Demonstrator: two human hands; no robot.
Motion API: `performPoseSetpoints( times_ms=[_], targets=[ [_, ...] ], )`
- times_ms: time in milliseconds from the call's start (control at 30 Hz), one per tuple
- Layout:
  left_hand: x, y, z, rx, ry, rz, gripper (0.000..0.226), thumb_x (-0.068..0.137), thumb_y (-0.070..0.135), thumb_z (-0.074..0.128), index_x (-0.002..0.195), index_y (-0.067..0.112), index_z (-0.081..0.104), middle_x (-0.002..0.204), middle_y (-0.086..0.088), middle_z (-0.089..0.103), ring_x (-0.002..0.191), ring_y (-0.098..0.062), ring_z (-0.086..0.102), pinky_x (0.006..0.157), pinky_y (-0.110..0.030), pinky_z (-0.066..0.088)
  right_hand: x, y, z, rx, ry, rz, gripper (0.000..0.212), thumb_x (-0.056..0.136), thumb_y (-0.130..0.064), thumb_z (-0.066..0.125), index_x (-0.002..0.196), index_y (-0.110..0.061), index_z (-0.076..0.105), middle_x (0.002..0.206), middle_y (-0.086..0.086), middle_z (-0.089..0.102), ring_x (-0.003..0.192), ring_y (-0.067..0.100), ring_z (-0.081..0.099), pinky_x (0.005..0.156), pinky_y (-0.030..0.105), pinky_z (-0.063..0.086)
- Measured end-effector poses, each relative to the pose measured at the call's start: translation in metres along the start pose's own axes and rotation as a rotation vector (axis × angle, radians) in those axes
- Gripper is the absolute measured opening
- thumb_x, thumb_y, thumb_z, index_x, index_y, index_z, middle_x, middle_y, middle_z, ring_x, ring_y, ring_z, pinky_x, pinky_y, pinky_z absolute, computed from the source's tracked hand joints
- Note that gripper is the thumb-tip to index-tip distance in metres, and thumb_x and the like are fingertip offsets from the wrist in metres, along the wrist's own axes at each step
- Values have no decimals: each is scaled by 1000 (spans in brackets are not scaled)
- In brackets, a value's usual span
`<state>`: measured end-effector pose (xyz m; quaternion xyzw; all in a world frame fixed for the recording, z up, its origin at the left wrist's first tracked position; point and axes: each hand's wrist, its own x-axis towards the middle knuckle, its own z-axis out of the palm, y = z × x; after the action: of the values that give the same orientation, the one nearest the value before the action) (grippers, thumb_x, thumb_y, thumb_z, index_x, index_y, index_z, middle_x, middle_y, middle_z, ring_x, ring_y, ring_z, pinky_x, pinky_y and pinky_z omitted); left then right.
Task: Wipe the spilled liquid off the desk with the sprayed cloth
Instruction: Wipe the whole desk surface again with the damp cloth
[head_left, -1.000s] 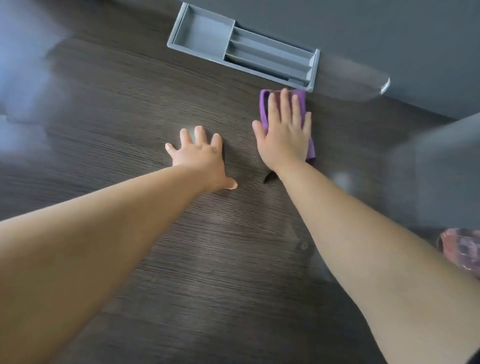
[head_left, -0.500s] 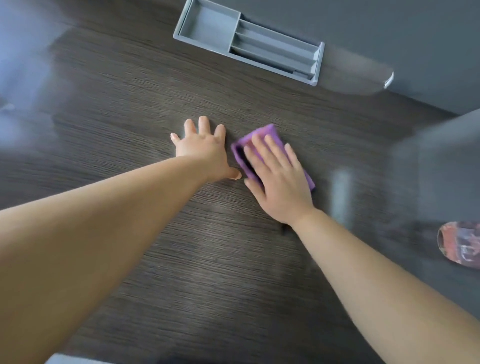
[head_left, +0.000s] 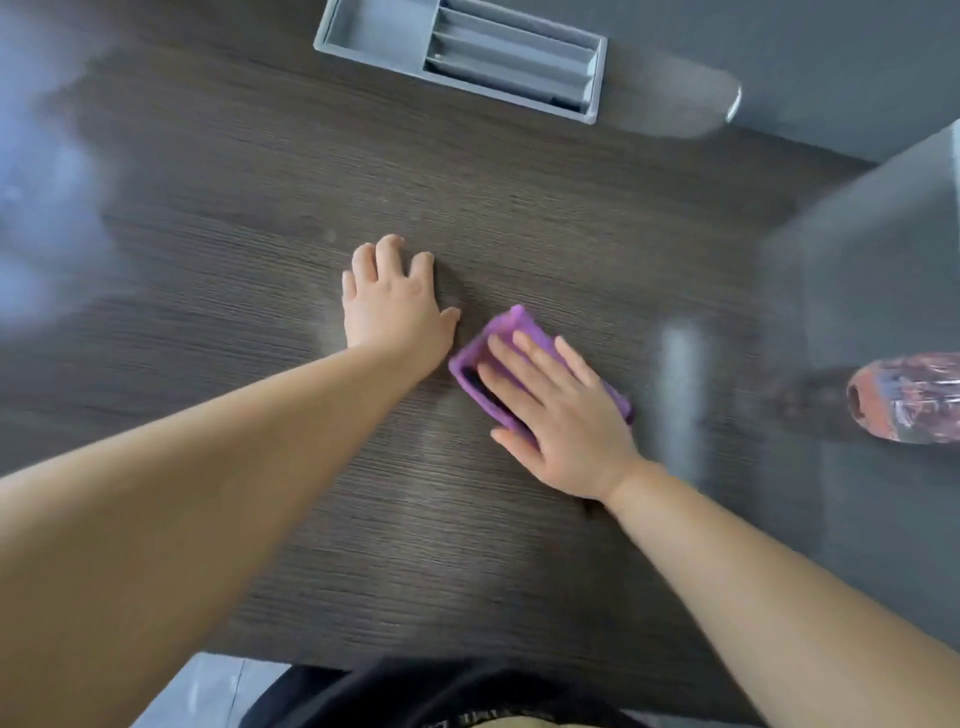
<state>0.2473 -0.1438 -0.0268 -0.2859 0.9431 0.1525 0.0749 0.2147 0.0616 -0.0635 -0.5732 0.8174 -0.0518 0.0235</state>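
Note:
A folded purple cloth (head_left: 511, 330) lies on the dark wood-grain desk (head_left: 260, 218) near its middle. My right hand (head_left: 558, 415) presses flat on the cloth with straight fingers, covering most of it. Just left of the cloth, my left hand (head_left: 397, 304) rests palm down on the bare desk, its thumb close to the cloth's corner. A few faint pale droplets show on the desk beyond my left hand. Glare hides any other liquid.
A grey compartment tray (head_left: 462, 57) sits at the desk's far edge. A bottle with a reddish label (head_left: 909, 397) lies at the right edge of view, blurred. The desk's near edge runs along the bottom, above my dark clothing.
My right hand has dragged the cloth from beside the tray toward me, and it now sits nearer than half a second ago. My left hand has stayed planted.

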Motion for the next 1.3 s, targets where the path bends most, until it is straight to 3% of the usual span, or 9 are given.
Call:
performPoseSetpoints(
  times_ms=[100,267,467,533,700,900,967,1133,1300],
  targets=[
    [-28,6,11,28,9,45,49,89,42,50,131,17,42,143,-7,27,130,-32,22,110,-39,22,-42,56,-6,-66,17,60,58,92,-44,43,144,-21,35,151,5,33,140,26,29,112,51,24],
    [-67,17,30,45,7,36,56,91,44,45,139,18,33,146,-7,24,134,-32,18,114,-43,14,-10,27,-6,22,148,1100,66,91,-45,33,148,-13,31,157,10,23,145,29,19,115,53,14],
    [-119,-6,32,20,98,-54,57,89,39,53,138,15,37,144,-13,29,134,-34,20,114,-44,15,-90,-18,2,-31,-9,-66,61,92,-49,40,145,-19,36,152,7,35,141,26,30,113,52,21],
    [-137,-14,31,39,71,-58,57,90,40,50,140,16,35,145,-12,27,134,-33,19,113,-43,15,-113,14,2,-75,39,66,59,92,-46,41,144,-20,36,150,7,38,139,27,33,110,53,27],
    [-165,2,40,77,-32,-26,58,94,43,42,144,19,26,151,-10,19,139,-32,12,114,-41,10,-72,-25,1,40,152,1035,66,91,-48,30,147,-12,33,156,11,24,144,30,19,114,56,15],
    [-161,-7,30,66,-177,-5,60,96,41,39,148,25,17,155,-6,12,141,-31,5,115,-40,13,-126,-73,8,-14,-13,-39,59,93,-48,40,145,-20,38,152,6,35,141,25,30,114,51,20],
    [-161,-10,27,106,-215,31,58,97,40,35,149,25,13,155,-7,9,141,-32,4,115,-39,12,-149,-41,5,-57,19,117,56,94,-46,40,144,-20,38,151,6,37,140,25,31,112,52,24],
    [-166,-9,27,0,-179,40,54,96,38,38,145,20,22,151,-8,14,139,-30,7,113,-42,16,-123,-64,-1,25,71,1208,61,99,-43,31,152,-17,15,160,6,9,147,26,5,117,51,7],
    [-193,-2,38,-67,-114,177,52,95,32,41,143,16,28,147,-9,24,135,-30,15,112,-39,19,-134,-144,14,-33,13,487,63,93,-47,35,146,-14,36,154,10,31,142,29,26,113,54,24]
  ],
)
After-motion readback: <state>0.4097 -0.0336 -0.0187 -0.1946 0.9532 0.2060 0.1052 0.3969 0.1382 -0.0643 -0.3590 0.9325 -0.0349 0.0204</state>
